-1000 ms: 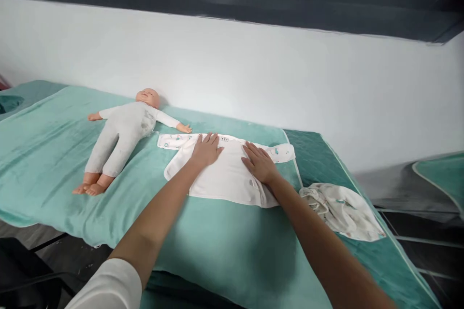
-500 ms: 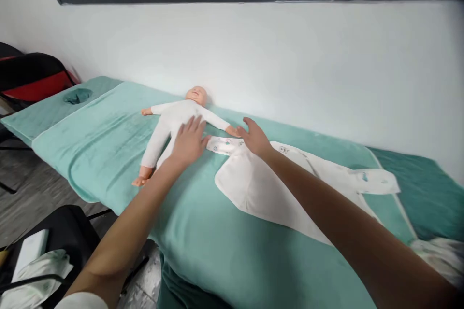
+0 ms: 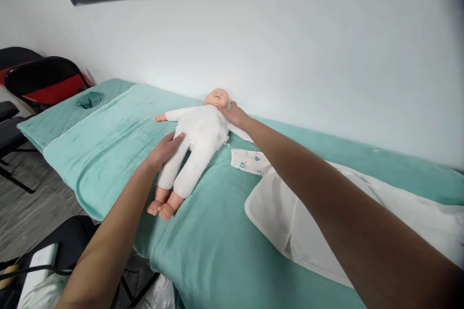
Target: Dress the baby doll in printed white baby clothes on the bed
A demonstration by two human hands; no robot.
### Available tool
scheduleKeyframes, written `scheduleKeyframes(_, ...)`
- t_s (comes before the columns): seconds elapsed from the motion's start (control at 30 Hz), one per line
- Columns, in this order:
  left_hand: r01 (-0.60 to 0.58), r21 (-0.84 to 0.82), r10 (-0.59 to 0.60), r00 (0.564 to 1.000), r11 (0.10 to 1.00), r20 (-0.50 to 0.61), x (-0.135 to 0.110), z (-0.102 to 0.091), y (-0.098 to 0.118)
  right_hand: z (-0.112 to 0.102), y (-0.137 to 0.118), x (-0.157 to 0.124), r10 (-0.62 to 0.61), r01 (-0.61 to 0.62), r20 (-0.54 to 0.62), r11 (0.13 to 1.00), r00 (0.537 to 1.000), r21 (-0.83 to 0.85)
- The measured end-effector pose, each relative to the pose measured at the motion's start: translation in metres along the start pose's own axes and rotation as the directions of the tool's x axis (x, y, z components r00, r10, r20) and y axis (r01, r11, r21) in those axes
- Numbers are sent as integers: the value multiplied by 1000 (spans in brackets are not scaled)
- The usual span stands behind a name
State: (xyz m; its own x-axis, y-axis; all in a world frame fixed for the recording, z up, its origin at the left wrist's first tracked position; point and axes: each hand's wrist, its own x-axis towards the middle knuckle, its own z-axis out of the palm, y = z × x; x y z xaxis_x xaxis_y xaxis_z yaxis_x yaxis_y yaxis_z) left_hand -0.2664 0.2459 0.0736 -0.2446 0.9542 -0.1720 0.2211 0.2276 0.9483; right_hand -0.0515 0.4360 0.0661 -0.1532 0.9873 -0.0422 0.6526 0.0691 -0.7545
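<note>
Both arms reach forward, bare where they show. The left forearm [image 3: 116, 222] slants up from the lower left, behind and below the left fingers [image 3: 178, 140], which extend toward the right with a slight bend; the left wrist [image 3: 154, 159] sits just behind them. Farther forward and to the right of these are the right fingers [image 3: 224, 110], pointing left, with one digit raised above and apart from the rest. Behind them, the right wrist [image 3: 248, 123] leads back into the right forearm [image 3: 308, 164], which stretches long toward the lower right. The two sets of fingers are apart, neither balled into a fist.
</note>
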Motion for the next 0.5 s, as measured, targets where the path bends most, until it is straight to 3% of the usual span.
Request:
scheduleKeyframes(0.1,61,-153,-26,975,986,219,-9,10,10,-17,-6,-14,22,-22,17,1000,1000,14)
scheduleKeyframes(0.27,-17,-250,89,956,968,279,-42,50,37,-82,4,-56,46,-46,-8,999,999,19)
scheduleKeyframes(0.43,-133,-226,211,905,965,369,-87,135,57,-179,52,-115,66,-75,-121,994,991,-76)
scheduleKeyframes(0.5,-261,-222,330,860,940,388,-106,176,55,-215,81,-142,96,-112,-160,989,982,-94)
